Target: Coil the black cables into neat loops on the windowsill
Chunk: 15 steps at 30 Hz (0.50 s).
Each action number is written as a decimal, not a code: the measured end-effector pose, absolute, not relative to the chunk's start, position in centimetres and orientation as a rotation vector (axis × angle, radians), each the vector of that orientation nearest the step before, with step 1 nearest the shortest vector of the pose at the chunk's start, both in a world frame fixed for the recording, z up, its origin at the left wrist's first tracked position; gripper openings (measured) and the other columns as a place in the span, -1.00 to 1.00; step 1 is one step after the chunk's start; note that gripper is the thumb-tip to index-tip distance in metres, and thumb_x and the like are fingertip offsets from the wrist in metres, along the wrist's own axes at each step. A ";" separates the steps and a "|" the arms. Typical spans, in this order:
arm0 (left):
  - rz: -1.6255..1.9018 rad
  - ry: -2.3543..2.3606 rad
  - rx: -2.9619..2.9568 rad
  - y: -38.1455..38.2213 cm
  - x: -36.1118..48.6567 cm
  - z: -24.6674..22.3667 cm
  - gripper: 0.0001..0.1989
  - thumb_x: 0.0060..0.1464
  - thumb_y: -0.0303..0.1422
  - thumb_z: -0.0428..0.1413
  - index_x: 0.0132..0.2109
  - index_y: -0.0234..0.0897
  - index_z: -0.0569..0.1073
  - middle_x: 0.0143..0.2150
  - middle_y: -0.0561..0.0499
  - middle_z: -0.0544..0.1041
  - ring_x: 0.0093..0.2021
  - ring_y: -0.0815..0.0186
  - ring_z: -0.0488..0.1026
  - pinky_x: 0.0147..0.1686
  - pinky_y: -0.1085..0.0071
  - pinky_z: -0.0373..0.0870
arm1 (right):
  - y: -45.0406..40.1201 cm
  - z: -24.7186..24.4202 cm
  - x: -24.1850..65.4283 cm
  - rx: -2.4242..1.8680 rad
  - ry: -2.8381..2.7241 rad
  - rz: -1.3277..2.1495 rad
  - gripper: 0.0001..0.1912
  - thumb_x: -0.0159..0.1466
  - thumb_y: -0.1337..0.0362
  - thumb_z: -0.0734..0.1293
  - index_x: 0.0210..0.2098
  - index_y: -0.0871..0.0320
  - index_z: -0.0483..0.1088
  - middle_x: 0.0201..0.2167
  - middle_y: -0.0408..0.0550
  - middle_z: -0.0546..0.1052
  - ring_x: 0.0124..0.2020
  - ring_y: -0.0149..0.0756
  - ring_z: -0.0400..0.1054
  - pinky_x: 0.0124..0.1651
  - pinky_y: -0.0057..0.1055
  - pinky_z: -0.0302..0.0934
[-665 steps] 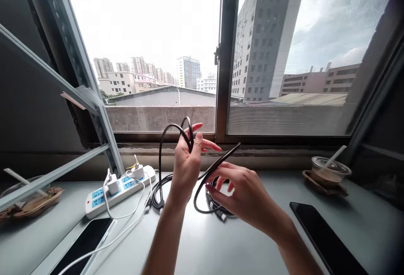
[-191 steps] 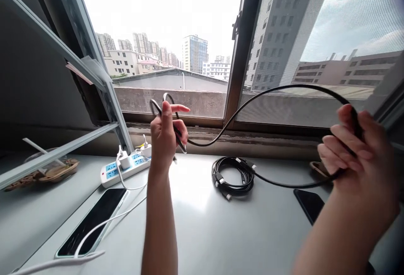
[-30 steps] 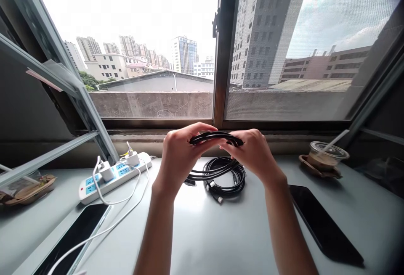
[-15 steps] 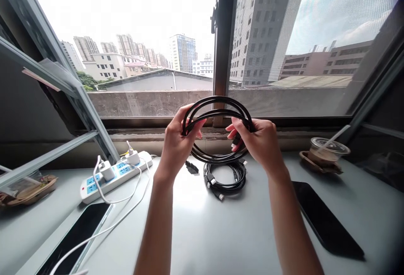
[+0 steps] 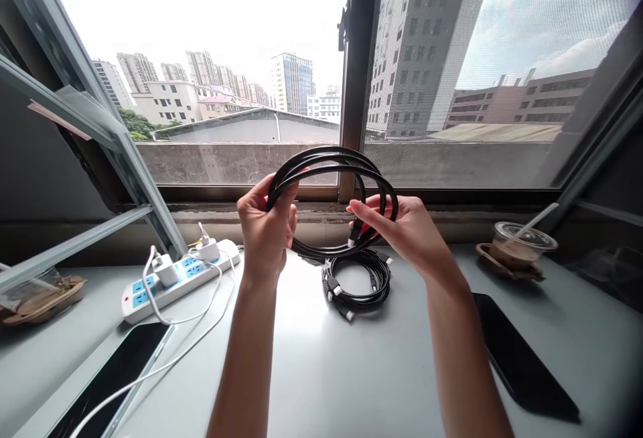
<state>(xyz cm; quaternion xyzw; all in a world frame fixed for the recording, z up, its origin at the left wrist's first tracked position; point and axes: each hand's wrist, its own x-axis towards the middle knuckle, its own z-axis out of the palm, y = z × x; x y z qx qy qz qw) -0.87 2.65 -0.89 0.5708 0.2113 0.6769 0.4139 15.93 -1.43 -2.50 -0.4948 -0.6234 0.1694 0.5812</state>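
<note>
A black cable [image 5: 329, 153] is looped into a loose coil and held up above the desk, in front of the window. Its left side is gripped by my left hand [image 5: 266, 220], the fingers wrapped round the strands. At the coil's right side, my right hand [image 5: 396, 220] holds the loops, with its thumb stretched out in front of them. A connector [image 5: 354, 232] with a pale metal end hangs inside the coil near my right fingertips. Below lies a second stack of coiled black cables [image 5: 358, 284], with several plugs sticking out.
On the left are a white power strip [image 5: 183, 282] with chargers, a white cord [image 5: 191, 351] and a dark phone [image 5: 110, 378]. To the right lie another black phone [image 5: 525, 357] and a lidded drink cup [image 5: 522, 240] in a cardboard holder. A metal shelf frame [image 5: 125, 150] stands at left.
My left hand has moved left with the coil, which is wider and slightly higher. My right thumb has straightened off the strands, and the connector has shifted left.
</note>
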 end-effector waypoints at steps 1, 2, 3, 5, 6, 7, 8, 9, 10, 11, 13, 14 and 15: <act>1.701 0.537 1.429 2.7 -1.0 -0.9 -0.81 -0.04 -0.23 0.21 -0.44 -0.19 0.39 -0.80 0.28 0.00 -0.82 0.57 -0.13 -0.86 0.55 -0.18 | -1.5 -2.4 15.8 -1.121 -1.476 0.466 -0.62 0.10 -0.03 0.39 -0.42 0.21 0.51 -0.53 -0.07 0.52 -0.53 -0.34 0.40 -0.51 -0.49 0.22; 1.708 0.543 1.430 2.8 -1.1 -0.9 -0.81 -0.05 -0.23 0.22 -0.44 -0.19 0.39 -0.80 0.28 0.01 -0.82 0.57 -0.12 -0.86 0.55 -0.17 | -1.6 -2.3 15.7 -1.088 -1.496 0.522 -0.62 0.10 -0.03 0.39 -0.44 0.21 0.50 -0.52 -0.06 0.52 -0.52 -0.34 0.41 -0.49 -0.49 0.24; 1.727 0.549 1.437 2.9 -1.2 -1.0 -0.82 -0.05 -0.23 0.22 -0.44 -0.19 0.40 -0.80 0.27 0.02 -0.82 0.57 -0.11 -0.86 0.55 -0.15 | -1.7 -2.2 15.6 -1.059 -1.513 0.568 -0.62 0.11 -0.03 0.38 -0.46 0.21 0.50 -0.52 -0.05 0.53 -0.51 -0.35 0.41 -0.47 -0.49 0.24; 1.786 0.570 1.476 3.4 -1.4 -1.2 -0.85 -0.04 -0.23 0.22 -0.40 -0.19 0.44 -0.79 0.27 0.05 -0.82 0.57 -0.07 -0.86 0.56 -0.13 | -2.0 -1.9 15.4 -0.997 -1.533 0.667 -0.61 0.13 -0.03 0.36 -0.48 0.21 0.49 -0.53 -0.05 0.53 -0.51 -0.37 0.41 -0.44 -0.50 0.25; 1.817 0.585 1.506 3.7 -1.6 -1.4 -0.85 -0.03 -0.23 0.21 -0.37 -0.19 0.46 -0.77 0.26 0.07 -0.82 0.57 -0.05 -0.86 0.56 -0.12 | -2.3 -1.8 15.3 -0.962 -1.532 0.728 -0.60 0.15 -0.04 0.35 -0.49 0.21 0.49 -0.55 -0.06 0.52 -0.53 -0.39 0.40 -0.45 -0.51 0.25; 1.839 0.604 1.544 4.0 -1.7 -1.5 -0.85 -0.01 -0.22 0.20 -0.35 -0.19 0.48 -0.76 0.25 0.09 -0.81 0.57 -0.03 -0.86 0.56 -0.10 | -2.5 -1.6 15.2 -0.928 -1.530 0.792 -0.59 0.16 -0.05 0.33 -0.50 0.21 0.48 -0.58 -0.08 0.51 -0.57 -0.41 0.38 -0.48 -0.52 0.24; 1.845 0.627 1.590 4.2 -1.7 -1.7 -0.84 0.00 -0.22 0.19 -0.32 -0.19 0.50 -0.75 0.25 0.11 -0.81 0.57 -0.01 -0.86 0.57 -0.08 | -2.8 -1.5 15.1 -0.899 -1.529 0.854 -0.57 0.17 -0.06 0.32 -0.52 0.20 0.47 -0.62 -0.10 0.49 -0.61 -0.42 0.36 -0.52 -0.52 0.22; 1.826 0.653 1.644 4.4 -1.8 -1.7 -0.83 0.00 -0.21 0.18 -0.28 -0.19 0.51 -0.73 0.24 0.15 -0.81 0.57 0.01 -0.85 0.57 -0.06 | -3.0 -1.4 15.1 -0.879 -1.530 0.906 -0.55 0.18 -0.07 0.30 -0.56 0.20 0.44 -0.66 -0.12 0.46 -0.66 -0.44 0.33 -0.56 -0.52 0.20; 1.788 0.675 1.699 4.5 -1.8 -1.8 -0.80 -0.01 -0.22 0.20 -0.24 -0.19 0.52 -0.72 0.23 0.18 -0.80 0.57 0.03 -0.85 0.58 -0.03 | -3.1 -1.3 15.1 -0.873 -1.532 0.940 -0.52 0.19 -0.09 0.28 -0.60 0.19 0.39 -0.69 -0.14 0.42 -0.69 -0.44 0.29 -0.59 -0.51 0.17; 1.734 0.689 1.751 4.5 -1.8 -1.8 -0.77 -0.04 -0.22 0.22 -0.20 -0.19 0.53 -0.70 0.23 0.21 -0.79 0.57 0.05 -0.84 0.58 -0.01 | -3.2 -1.4 15.1 -0.883 -1.534 0.946 -0.49 0.19 -0.10 0.27 -0.65 0.19 0.34 -0.73 -0.15 0.39 -0.71 -0.43 0.27 -0.60 -0.50 0.16; 1.637 0.693 1.826 4.5 -1.7 -1.8 -0.70 -0.11 -0.23 0.27 -0.18 -0.20 0.54 -0.67 0.21 0.27 -0.77 0.56 0.07 -0.81 0.59 0.03 | -3.0 -1.6 15.3 -0.966 -1.547 0.844 -0.48 0.18 -0.09 0.28 -0.70 0.18 0.26 -0.76 -0.16 0.34 -0.70 -0.41 0.27 -0.60 -0.49 0.15; 1.618 0.693 1.848 4.4 -1.6 -1.7 -0.70 -0.13 -0.22 0.28 -0.21 -0.22 0.55 -0.67 0.19 0.29 -0.75 0.55 0.09 -0.79 0.58 0.04 | -2.8 -1.8 15.4 -1.033 -1.564 0.741 -0.49 0.16 -0.07 0.30 -0.71 0.18 0.24 -0.76 -0.16 0.34 -0.68 -0.41 0.27 -0.59 -0.49 0.14; 1.621 0.702 1.861 4.3 -1.4 -1.7 -0.72 -0.14 -0.21 0.28 -0.24 -0.24 0.56 -0.66 0.17 0.31 -0.73 0.54 0.11 -0.77 0.58 0.04 | -2.5 -2.0 15.5 -1.112 -1.577 0.607 -0.52 0.15 -0.04 0.32 -0.69 0.18 0.26 -0.74 -0.15 0.35 -0.66 -0.40 0.27 -0.58 -0.49 0.13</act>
